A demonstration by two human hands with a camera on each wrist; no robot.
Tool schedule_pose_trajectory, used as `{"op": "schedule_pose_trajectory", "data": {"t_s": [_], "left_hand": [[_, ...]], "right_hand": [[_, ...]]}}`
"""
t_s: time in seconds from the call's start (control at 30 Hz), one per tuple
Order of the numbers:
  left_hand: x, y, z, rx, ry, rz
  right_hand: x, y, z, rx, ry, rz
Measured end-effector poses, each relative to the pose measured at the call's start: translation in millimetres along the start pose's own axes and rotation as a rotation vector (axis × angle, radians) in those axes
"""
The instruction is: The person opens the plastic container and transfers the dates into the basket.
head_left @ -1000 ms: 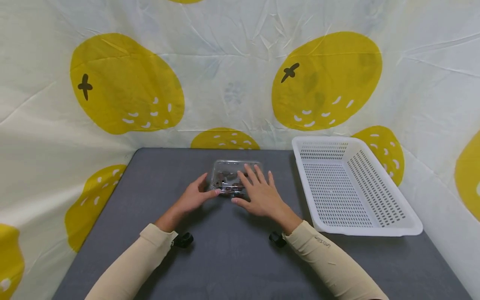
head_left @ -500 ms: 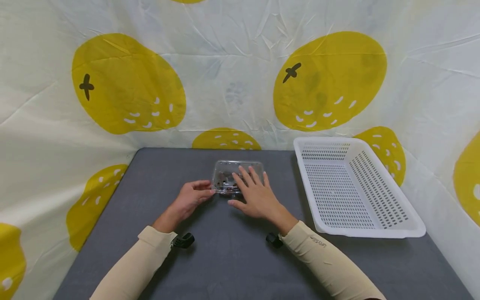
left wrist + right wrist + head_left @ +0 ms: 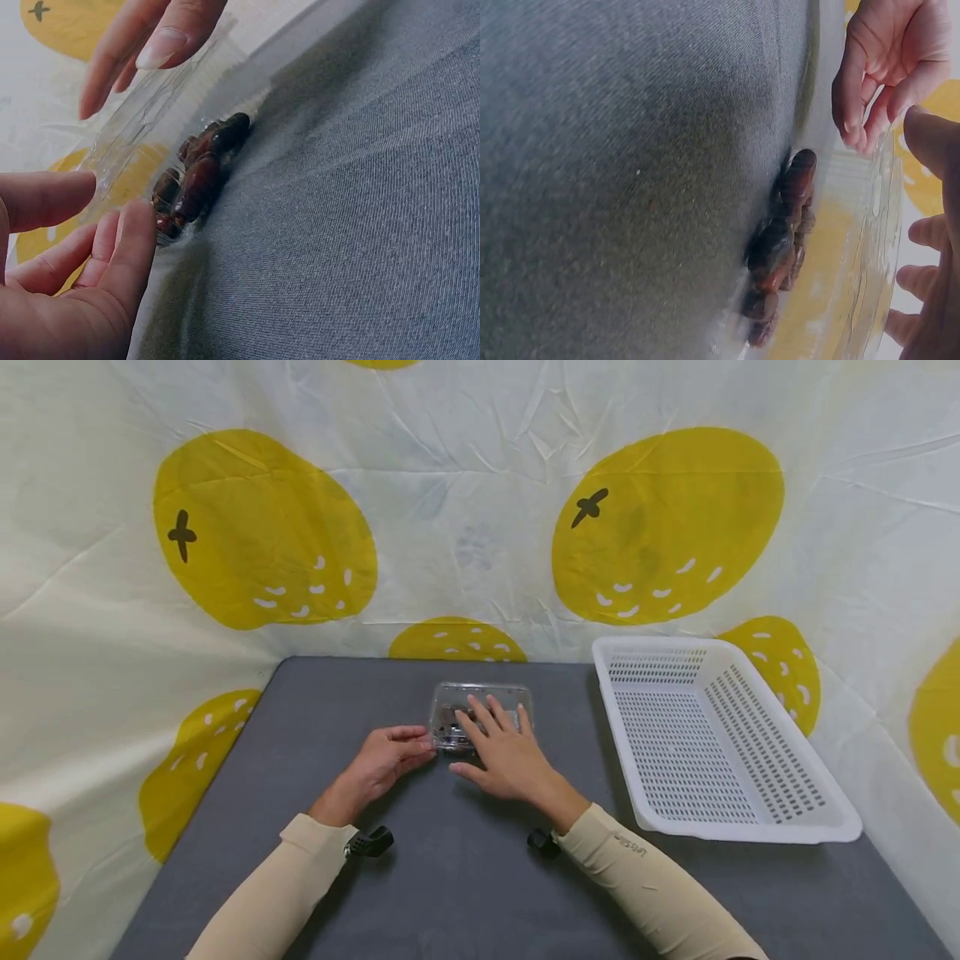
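A clear plastic clamshell box (image 3: 444,700) stands closed near the far edge of the table. Several glossy dark-brown dates (image 3: 199,184) lie inside it, low against the front wall. At the box's front left corner, my left hand (image 3: 381,762) has its bent fingers and thumb drawn together, pinching the edge. My right hand (image 3: 510,760) is over the right part of the lid, palm down, fingers straight and spread. Its fingers overlap the lid in the head view and hide part of the dates. The right wrist view has the right fingers (image 3: 922,281) alongside the lid's rim.
A white perforated plastic basket (image 3: 637,802) stands on the right side of the table. Grey cloth (image 3: 465,885) covers the tabletop. Behind it hangs a white curtain (image 3: 465,510) printed with yellow fruit. A dark wrist camera (image 3: 371,842) sits under the left cuff.
The left hand's spread fingers and thumb have come together at the box's front left corner. My right hand has moved slightly left across the lid, fingers still spread.
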State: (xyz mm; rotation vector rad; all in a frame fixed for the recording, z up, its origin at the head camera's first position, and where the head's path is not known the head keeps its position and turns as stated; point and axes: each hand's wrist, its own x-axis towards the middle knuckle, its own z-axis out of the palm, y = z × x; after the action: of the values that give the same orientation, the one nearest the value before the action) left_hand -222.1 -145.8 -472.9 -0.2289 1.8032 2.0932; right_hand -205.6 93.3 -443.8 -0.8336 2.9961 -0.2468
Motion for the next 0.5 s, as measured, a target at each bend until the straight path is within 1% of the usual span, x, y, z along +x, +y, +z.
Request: {"op": "schedule_pose_trajectory", "data": {"t_s": [0.13, 0.27, 0.5], "left_hand": [[-0.5, -1.4, 0.1, -0.045, -0.033, 0.004], [-1.2, -1.1, 0.9, -0.081, -0.052, 0.009], [-0.6, -4.5, 1.7, -0.128, -0.063, -0.008]], "right_hand": [[3, -3, 2, 0.013, 0.0, -0.019], [7, -5, 5, 0.03, 0.022, -0.044], [12, -6, 10, 0.03, 0.068, -0.096]]}}
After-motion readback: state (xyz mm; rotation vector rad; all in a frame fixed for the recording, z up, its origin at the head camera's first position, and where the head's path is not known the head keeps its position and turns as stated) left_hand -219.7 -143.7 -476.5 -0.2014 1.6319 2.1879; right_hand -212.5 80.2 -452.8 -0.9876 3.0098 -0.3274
